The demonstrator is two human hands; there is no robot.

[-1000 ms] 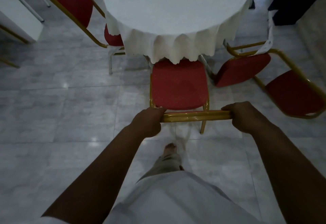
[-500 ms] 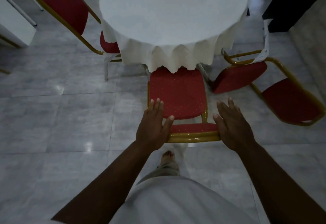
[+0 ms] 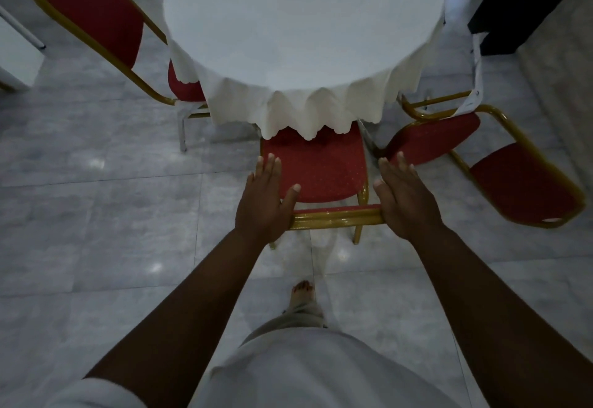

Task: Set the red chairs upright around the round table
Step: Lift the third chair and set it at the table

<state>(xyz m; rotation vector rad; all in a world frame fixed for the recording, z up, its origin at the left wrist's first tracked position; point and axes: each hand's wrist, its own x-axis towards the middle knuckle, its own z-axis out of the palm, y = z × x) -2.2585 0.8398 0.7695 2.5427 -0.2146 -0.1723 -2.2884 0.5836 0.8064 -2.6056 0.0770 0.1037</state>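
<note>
A round table [image 3: 305, 19] under a white cloth fills the top middle. A red chair with a gold frame [image 3: 316, 167] stands upright in front of me, its seat partly under the cloth. My left hand [image 3: 266, 199] and my right hand [image 3: 406, 197] rest flat with fingers spread on the two ends of its gold top rail. Another red chair [image 3: 93, 16] stands at the table's left. A third red chair [image 3: 500, 167] lies tipped on the floor at the right.
Grey glossy tiles cover the floor. A white cabinet [image 3: 16, 54] is at the far left, a dark unit [image 3: 526, 3] at the top right. My foot [image 3: 301, 295] is just behind the middle chair.
Both hands went from gripping the chair's top rail to lying flat with fingers spread on it. The chair has slid further under the table.
</note>
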